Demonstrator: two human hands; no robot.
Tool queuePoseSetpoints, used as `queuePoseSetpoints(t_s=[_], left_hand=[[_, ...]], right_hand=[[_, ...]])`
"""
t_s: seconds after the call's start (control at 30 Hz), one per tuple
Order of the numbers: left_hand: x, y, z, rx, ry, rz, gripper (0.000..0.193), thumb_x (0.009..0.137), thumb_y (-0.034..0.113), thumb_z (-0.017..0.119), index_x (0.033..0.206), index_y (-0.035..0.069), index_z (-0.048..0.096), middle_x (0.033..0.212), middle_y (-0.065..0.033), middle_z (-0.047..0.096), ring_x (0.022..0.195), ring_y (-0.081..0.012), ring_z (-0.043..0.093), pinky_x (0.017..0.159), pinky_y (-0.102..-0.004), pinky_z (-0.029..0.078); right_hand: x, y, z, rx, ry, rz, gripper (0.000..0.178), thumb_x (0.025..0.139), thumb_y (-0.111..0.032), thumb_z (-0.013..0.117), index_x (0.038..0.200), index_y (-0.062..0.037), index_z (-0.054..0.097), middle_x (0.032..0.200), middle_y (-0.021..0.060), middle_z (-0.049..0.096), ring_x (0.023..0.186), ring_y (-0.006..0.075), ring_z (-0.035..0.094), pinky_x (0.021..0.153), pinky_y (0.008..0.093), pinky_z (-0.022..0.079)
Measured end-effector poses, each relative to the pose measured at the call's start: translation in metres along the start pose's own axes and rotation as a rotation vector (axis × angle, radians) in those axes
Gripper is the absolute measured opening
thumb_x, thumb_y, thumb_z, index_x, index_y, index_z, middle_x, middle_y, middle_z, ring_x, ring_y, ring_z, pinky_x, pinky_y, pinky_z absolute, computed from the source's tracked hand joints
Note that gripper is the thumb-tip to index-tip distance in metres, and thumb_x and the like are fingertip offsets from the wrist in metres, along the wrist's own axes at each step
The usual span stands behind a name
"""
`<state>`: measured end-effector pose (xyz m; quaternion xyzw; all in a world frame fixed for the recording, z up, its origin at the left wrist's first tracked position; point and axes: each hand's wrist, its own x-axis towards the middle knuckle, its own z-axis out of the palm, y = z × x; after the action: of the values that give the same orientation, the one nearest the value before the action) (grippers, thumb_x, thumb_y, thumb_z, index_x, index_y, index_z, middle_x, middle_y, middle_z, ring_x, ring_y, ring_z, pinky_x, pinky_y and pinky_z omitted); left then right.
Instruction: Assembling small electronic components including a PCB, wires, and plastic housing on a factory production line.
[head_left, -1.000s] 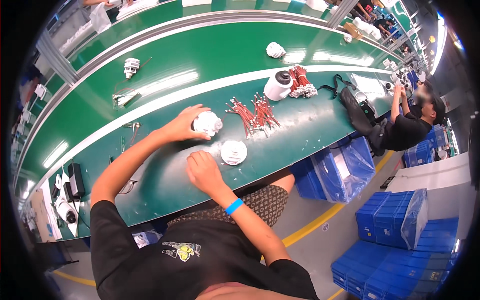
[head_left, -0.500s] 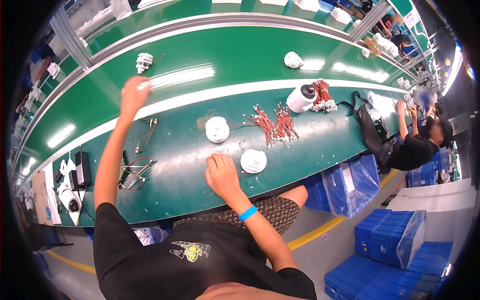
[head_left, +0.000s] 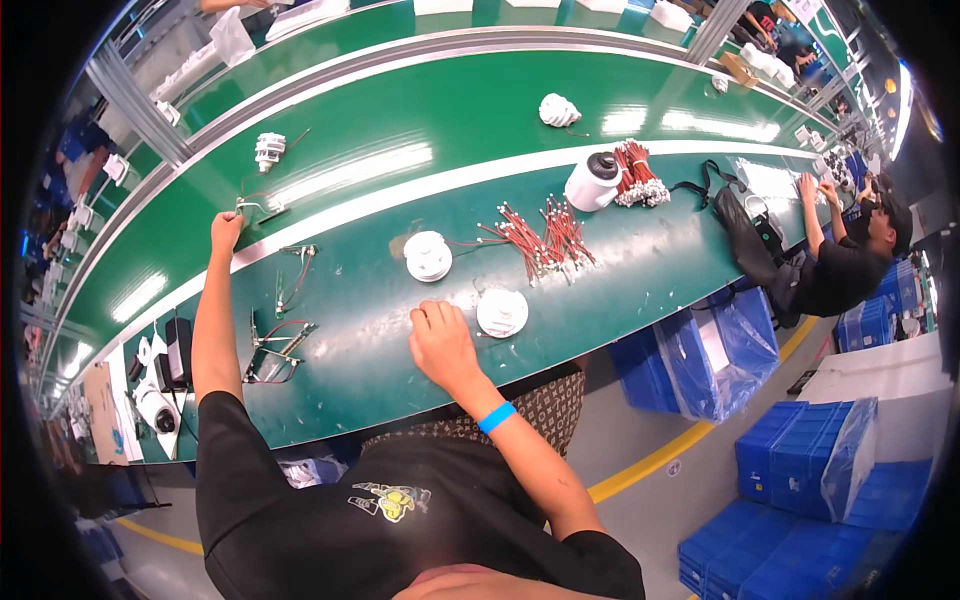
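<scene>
My left hand point(head_left: 227, 231) reaches out over the near edge of the green conveyor belt. Its fingers pinch a small set of thin circuit strips with wires point(head_left: 262, 207). Just beyond it, a white ribbed part point(head_left: 269, 151) stands on the belt. My right hand point(head_left: 446, 346) is curled low over the workbench, fingertips turned down so that anything in them is hidden. Close by on its right lies a white round stepped part point(head_left: 502, 313). A second white round part point(head_left: 428, 256), with a red wire, sits farther back. More wired strips point(head_left: 277, 351) lie on the left.
Loose red wires point(head_left: 545, 240) are spread mid-bench, with a tied wire bundle point(head_left: 640, 175) and a white bottle point(head_left: 593, 182) behind. Another white ribbed part point(head_left: 558, 110) rides the belt point(head_left: 400, 110). A co-worker point(head_left: 850, 250) sits at right. Blue crates point(head_left: 800, 455) stand on the floor.
My left hand has drawn back from the white ribbed part toward me, and wired strips now show at its fingers. The ribbed parts appear shifted left. My right hand stays nearly in place.
</scene>
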<state>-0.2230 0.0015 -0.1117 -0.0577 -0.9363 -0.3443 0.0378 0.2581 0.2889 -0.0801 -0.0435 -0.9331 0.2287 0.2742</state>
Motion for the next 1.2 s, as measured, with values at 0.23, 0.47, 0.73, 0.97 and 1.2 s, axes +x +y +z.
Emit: queuePoseSetpoints(t_s=[0.23,0.47,0.73,0.97,1.2], left_hand=[[-0.024,0.057,-0.033,-0.727,-0.348,-0.242,0.014,0.086,0.012,0.062,0.095,0.002,0.057,0.097,-0.0079,0.066,0.09,-0.0182,0.066,0.082,-0.031,0.055],[-0.016,0.094,-0.059,-0.468,-0.223,0.003,0.052,0.088,0.018,0.068,0.133,0.006,0.045,0.11,-0.0088,0.063,0.102,-0.018,0.062,0.089,-0.0337,0.051],[-0.022,0.123,-0.113,-0.265,-0.208,0.198,0.042,0.09,0.018,0.065,0.129,0.008,0.053,0.118,-0.0084,0.062,0.105,-0.0151,0.061,0.088,-0.0304,0.049],[-0.104,0.183,-0.175,-0.268,-0.282,0.341,0.038,0.093,0.018,0.061,0.13,0.008,0.053,0.12,-0.0079,0.061,0.108,-0.015,0.06,0.09,-0.0266,0.047],[-0.239,0.244,-0.207,-0.433,-0.332,0.502,0.038,0.095,0.015,0.056,0.129,0.0,0.05,0.125,-0.0105,0.058,0.116,-0.0168,0.056,0.094,-0.0274,0.045]], right_hand=[[-0.003,0.004,0.004,-0.054,0.038,-0.035,0.019,0.072,-0.011,0.064,0.085,-0.0057,0.051,0.086,0.0107,0.049,0.084,0.0262,0.048,0.074,0.037,0.039],[-0.003,0.004,0.004,-0.062,0.05,-0.045,0.021,0.071,-0.011,0.064,0.086,-0.0056,0.05,0.086,0.0104,0.048,0.085,0.026,0.048,0.073,0.0369,0.039],[-0.002,0.007,0.008,-0.057,0.069,-0.028,0.019,0.072,-0.012,0.064,0.083,-0.0069,0.05,0.085,0.01,0.049,0.084,0.0257,0.048,0.074,0.0369,0.038],[-0.004,0.008,0.009,-0.058,0.083,-0.037,0.018,0.072,-0.012,0.064,0.084,-0.0068,0.051,0.086,0.01,0.05,0.085,0.0258,0.049,0.074,0.0369,0.039],[-0.009,0.008,0.004,0.017,0.087,-0.046,0.018,0.073,-0.01,0.064,0.088,-0.0042,0.055,0.088,0.0119,0.053,0.086,0.0276,0.051,0.076,0.0384,0.042]])
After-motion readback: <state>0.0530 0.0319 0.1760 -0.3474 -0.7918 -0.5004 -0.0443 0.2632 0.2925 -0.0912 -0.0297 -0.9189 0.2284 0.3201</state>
